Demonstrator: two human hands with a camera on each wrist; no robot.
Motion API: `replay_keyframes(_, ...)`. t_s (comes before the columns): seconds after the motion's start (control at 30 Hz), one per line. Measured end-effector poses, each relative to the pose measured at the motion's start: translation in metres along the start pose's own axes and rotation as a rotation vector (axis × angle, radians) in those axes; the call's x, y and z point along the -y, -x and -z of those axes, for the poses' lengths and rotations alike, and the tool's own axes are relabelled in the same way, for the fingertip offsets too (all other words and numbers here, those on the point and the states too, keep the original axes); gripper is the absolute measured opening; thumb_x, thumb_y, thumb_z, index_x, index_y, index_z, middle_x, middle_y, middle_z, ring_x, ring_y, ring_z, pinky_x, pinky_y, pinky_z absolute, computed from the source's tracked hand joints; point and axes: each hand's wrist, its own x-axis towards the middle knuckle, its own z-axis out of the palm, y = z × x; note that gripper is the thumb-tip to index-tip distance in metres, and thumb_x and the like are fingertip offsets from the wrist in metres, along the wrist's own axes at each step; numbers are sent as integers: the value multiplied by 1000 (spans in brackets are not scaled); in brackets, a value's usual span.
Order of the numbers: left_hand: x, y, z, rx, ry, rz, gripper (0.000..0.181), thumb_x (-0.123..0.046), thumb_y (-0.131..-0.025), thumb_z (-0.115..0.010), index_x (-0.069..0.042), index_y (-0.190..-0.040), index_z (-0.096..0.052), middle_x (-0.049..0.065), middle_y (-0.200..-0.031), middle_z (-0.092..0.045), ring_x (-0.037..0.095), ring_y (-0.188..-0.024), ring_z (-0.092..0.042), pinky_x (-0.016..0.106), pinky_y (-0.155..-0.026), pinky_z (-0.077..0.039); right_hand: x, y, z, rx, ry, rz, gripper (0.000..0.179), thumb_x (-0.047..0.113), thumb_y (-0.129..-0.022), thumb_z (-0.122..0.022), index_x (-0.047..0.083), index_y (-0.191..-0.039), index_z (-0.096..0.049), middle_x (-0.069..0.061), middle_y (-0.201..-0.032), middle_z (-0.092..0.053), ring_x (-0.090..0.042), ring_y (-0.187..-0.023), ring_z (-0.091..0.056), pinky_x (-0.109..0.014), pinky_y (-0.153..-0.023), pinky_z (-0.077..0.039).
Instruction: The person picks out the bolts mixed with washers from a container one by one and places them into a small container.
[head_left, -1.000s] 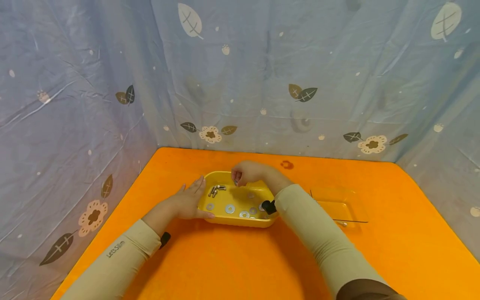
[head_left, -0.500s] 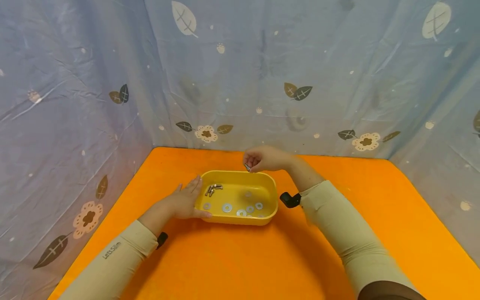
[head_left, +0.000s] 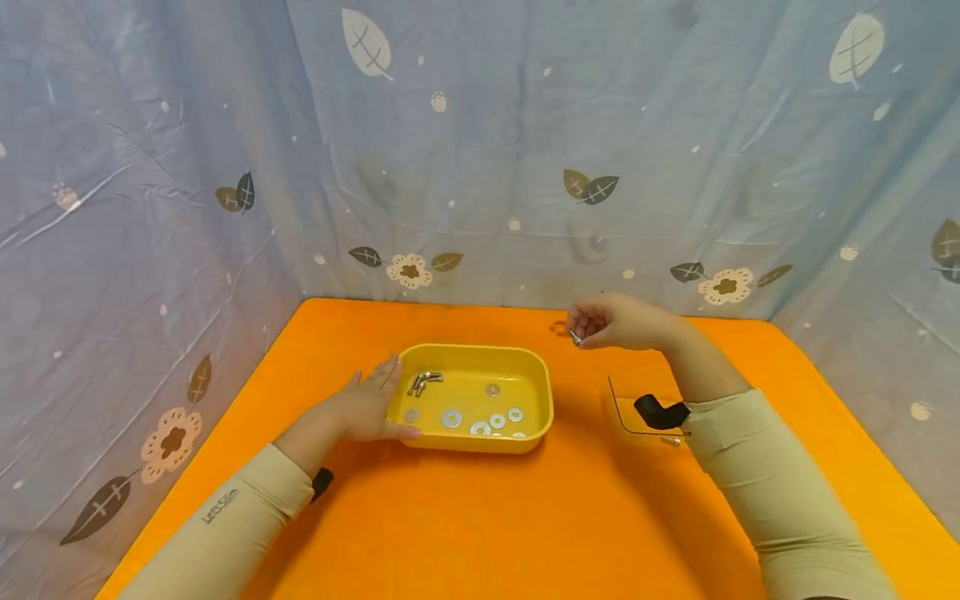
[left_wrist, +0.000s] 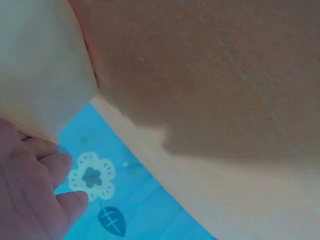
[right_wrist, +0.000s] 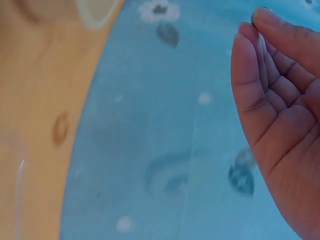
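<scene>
- Your right hand (head_left: 621,322) pinches a small, elongated silver metal piece (head_left: 575,337) between thumb and fingers, above the counter, between the two trays.
- In the head view that piece's long axis slants from upper left to lower right; you cannot tell which end is which.
- Your left hand (head_left: 366,410) has its fingers extended against the left end of a yellow rounded-rectangular tray (head_left: 480,445), thumb at the front rim.
- The yellow tray's long axis runs left to right on the orange counter (head_left: 450,525).
- Inside, slim silver metal screws (head_left: 422,383) cluster at the back left: one lies roughly left to right, others point front to back.
- Flat silver ring-shaped washers (head_left: 451,418) lie mostly along the front half.
- Right of these, your wrist camera (head_left: 660,412) partly hides a clear tray (head_left: 615,402).
</scene>
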Motion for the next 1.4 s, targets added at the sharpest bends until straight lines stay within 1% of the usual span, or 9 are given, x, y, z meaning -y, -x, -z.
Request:
replay_keyframes(0.17, -2, 2, 0, 3, 30, -1, 123, -81, -67, -44, 5, -144, -5, 21, -151, 1, 34, -138, -7, 58, -106, -8, -27, 38, 4, -33, -15, -70, 15, 3, -82, -66, 1, -95, -57, -9, -82, -56, -20, -73, -55, -27, -66, -51)
replay_keyframes(0.27, -2, 2, 0, 0, 33, -1, 124, -82, -66, -44, 6, -144, -5, 22, -151, 1, 35, -138, -7, 59, -106, -8, -41, 57, 5, -36, -38, -121, 14, 5, -84, -64, 2, -95, -57, -10, -83, -55, -22, -74, -54, -29, -67, -51)
replay_keyframes(0.4, -1, 0, -2, -6, 25, -7, 124, -83, -66, -43, 6, -144, -4, 22, -151, 2, 35, -138, -7, 59, -106, -8, -56, 78, 4, -44, -69, -201, 14, 7, -86, -62, 3, -97, -55, -12, -85, -54, -22, -76, -53, -30, -68, -50)
replay_keyframes(0.47, 0, 0, -1, -9, 22, -6, 123, -82, -67, -43, 6, -144, -4, 21, -151, 2, 35, -138, -6, 59, -106, -8, -61, 83, 4, -53, -91, -230, 15, 6, -86, -63, 1, -97, -54, -12, -85, -54, -22, -76, -53, -29, -68, -50)
replay_keyframes(0.57, -1, 2, -1, -10, 29, -12, 122, -81, -68, -45, 7, -144, -5, 22, -151, 1, 36, -138, -7, 60, -105, -8, -68, 90, 4, -63, -113, -265, 17, 6, -84, -63, -1, -98, -54, -13, -85, -53, -21, -75, -51, -28, -67, -49)
replay_keyframes(0.73, -2, 3, -1, 0, 35, -4, 122, -80, -68, -46, 5, -144, -4, 21, -151, 2, 35, -138, -7, 58, -106, -7, -76, 97, 2, -56, -137, -293, 18, 3, -84, -63, -1, -98, -54, -13, -85, -52, -21, -76, -51, -28, -67, -49)
replay_keyframes(0.97, -3, 3, 1, -4, 31, -5, 121, -79, -69, -47, 6, -144, -6, 22, -151, 1, 36, -138, -7, 60, -105, -8, -83, 100, -2, -29, -169, -294, 17, 1, -83, -62, -2, -98, -53, -14, -84, -52, -22, -76, -51, -28, -67, -49)
replay_keyframes(1.2, 0, 1, -2, 6, 22, 2, 122, -81, -67, -43, 5, -144, -4, 20, -151, 3, 35, -138, -6, 59, -106, -8, -85, 101, -4, -5, -169, -292, 17, -1, -83, -61, -3, -97, -52, -13, -83, -51, -22, -75, -50, -28, -65, -48)
replay_keyframes(1.4, -1, 1, -1, 15, 24, -3, 121, -80, -69, -45, 5, -144, -3, 20, -151, 5, 35, -138, -6, 60, -105, -7, -84, 104, -4, -12, -160, -287, 17, -2, -83, -60, -2, -98, -52, -14, -84, -51, -21, -75, -50, -28, -66, -49)
